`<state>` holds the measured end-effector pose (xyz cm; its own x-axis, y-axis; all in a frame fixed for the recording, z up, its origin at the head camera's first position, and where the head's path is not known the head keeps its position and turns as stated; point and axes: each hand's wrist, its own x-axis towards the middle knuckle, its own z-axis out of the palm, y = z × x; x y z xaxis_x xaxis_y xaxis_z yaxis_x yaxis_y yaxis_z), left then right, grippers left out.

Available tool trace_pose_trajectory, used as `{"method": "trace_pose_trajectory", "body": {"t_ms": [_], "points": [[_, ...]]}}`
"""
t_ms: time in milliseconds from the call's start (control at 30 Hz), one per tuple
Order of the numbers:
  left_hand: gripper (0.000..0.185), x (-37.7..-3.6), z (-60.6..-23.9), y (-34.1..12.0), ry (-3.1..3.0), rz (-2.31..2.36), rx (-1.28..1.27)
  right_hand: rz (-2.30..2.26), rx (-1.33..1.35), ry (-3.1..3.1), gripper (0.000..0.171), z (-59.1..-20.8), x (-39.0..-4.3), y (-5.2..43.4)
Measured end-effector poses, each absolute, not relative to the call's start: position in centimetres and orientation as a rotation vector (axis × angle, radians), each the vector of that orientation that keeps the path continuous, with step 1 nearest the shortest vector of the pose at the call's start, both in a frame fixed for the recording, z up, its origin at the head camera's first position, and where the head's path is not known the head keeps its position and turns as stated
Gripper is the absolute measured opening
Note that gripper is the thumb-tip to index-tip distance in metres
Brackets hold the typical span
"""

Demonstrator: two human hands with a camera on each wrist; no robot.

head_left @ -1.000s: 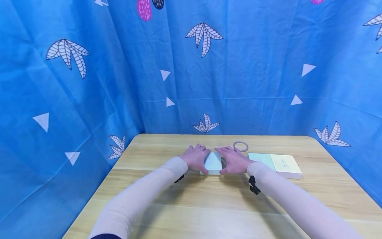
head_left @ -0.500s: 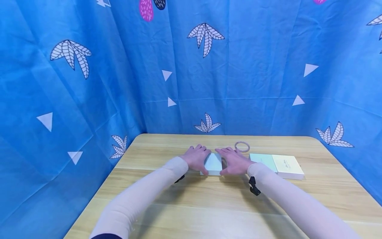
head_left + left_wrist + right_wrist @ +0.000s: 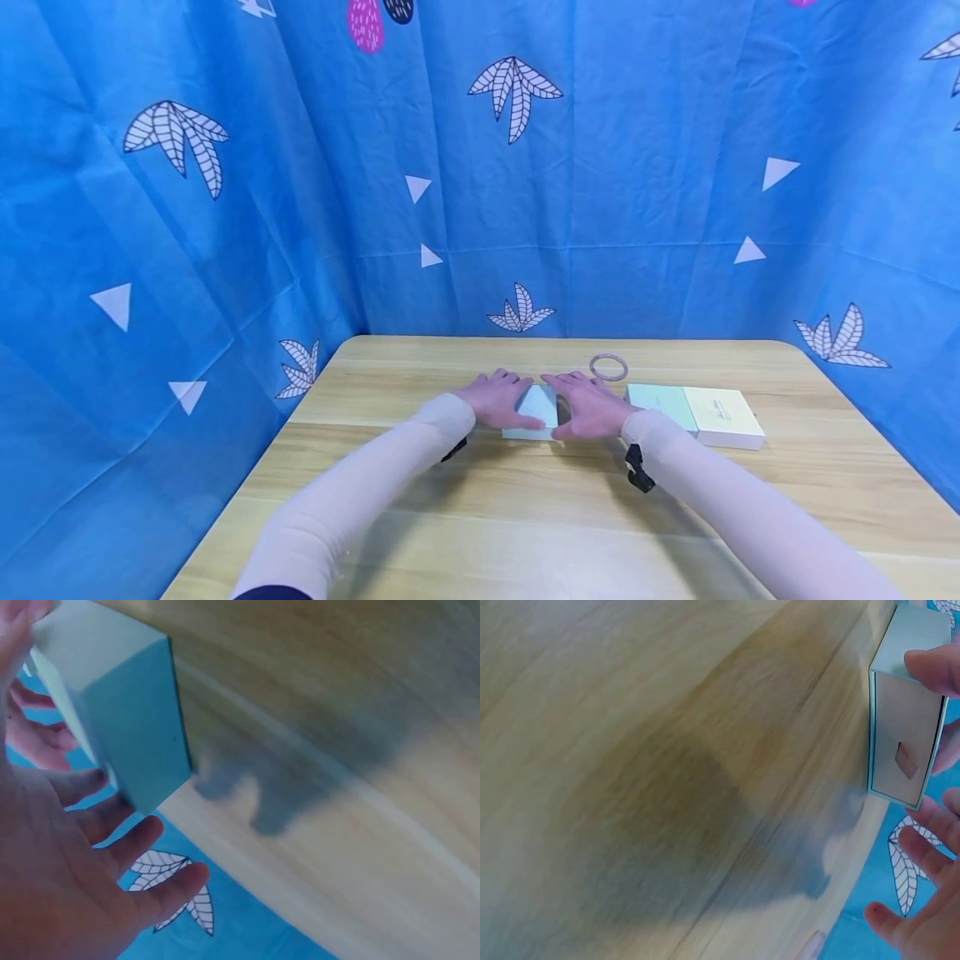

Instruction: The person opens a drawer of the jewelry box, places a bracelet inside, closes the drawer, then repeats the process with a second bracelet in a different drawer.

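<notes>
A small pale blue-green box (image 3: 537, 404) lies on the table in the head view, between both hands. My left hand (image 3: 495, 402) grips its left part, thumb across the front edge and fingers at the far side. In the left wrist view the left hand (image 3: 67, 862) has its fingers spread along the box (image 3: 135, 720). My right hand (image 3: 588, 404) holds the right corners, thumb in front, fingertips behind. In the right wrist view the box (image 3: 907, 727) shows a pale end with a small pull tab (image 3: 906, 760); the right hand (image 3: 930, 892) is partly cut off.
Right of the hands lie a mint box (image 3: 662, 402) and a cream box (image 3: 722, 414), side by side. Behind them rests a thin ring (image 3: 608, 367). The wooden table (image 3: 480, 533) ends at a blue curtain (image 3: 637, 167) at the back and sides.
My left thumb has shifted rightward from the box's front left part across its front edge. The right hand and the box keep their places.
</notes>
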<state>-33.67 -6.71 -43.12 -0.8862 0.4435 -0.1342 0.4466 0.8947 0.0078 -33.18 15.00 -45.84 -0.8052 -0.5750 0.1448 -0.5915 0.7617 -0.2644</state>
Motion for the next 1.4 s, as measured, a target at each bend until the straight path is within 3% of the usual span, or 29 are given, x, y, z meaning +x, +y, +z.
{"method": "trace_pose_trajectory", "body": {"t_ms": [267,1400], "points": [[0.078,-34.2,-44.6,-6.0,3.008,-0.003,0.597,0.467,0.943,-2.906,0.104,-46.0,-33.2,15.1],[0.077,-34.6,-47.5,-5.8,3.068,0.058,0.465,0.467,0.947,-2.906,0.103,-46.1,-33.2,15.1]]}}
